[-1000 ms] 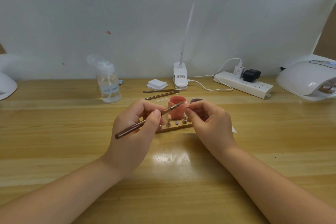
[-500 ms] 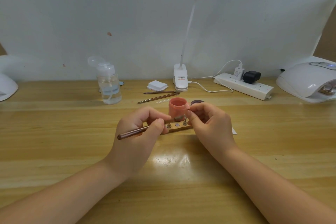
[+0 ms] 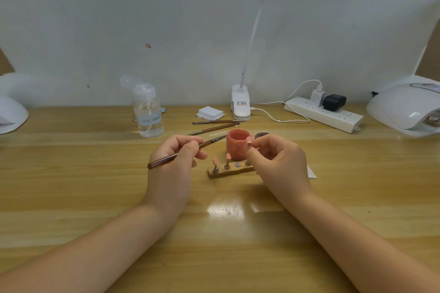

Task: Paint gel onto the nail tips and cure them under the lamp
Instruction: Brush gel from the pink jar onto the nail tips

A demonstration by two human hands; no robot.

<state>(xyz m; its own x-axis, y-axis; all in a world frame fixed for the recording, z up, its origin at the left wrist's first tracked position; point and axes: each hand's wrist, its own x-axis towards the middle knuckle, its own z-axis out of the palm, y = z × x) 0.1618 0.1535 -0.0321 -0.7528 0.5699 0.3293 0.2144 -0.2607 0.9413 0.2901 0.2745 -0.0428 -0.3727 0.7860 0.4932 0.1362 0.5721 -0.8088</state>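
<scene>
Holding a brown-handled brush (image 3: 188, 151) in a pinch of curled fingers, the left hand (image 3: 173, 164) aims the bristle end at the rim of the pink gel pot (image 3: 237, 144). The right hand (image 3: 277, 162) pinches a small pink nail tip (image 3: 249, 141) between thumb and forefinger, just right of that pot's rim.

The risk, as I judge it, is smearing — the pinching fingers sit so near the tip's face that wet gel could touch skin. An overloaded brush might also drip onto the wooden holder (image 3: 229, 171), which sits directly in front of the pot with two pink tips standing on its pegs, or onto the table (image 3: 95, 185).

Behind the pot lie two spare brushes (image 3: 214, 125), then a pad stack (image 3: 210, 112) and a clip lamp base (image 3: 241, 104); a pump bottle (image 3: 147, 114) stands to the pot's left. The curing lamp (image 3: 404, 109) is far right of the pot — past a power strip (image 3: 326, 114) and its cable, which lie near that route.
</scene>
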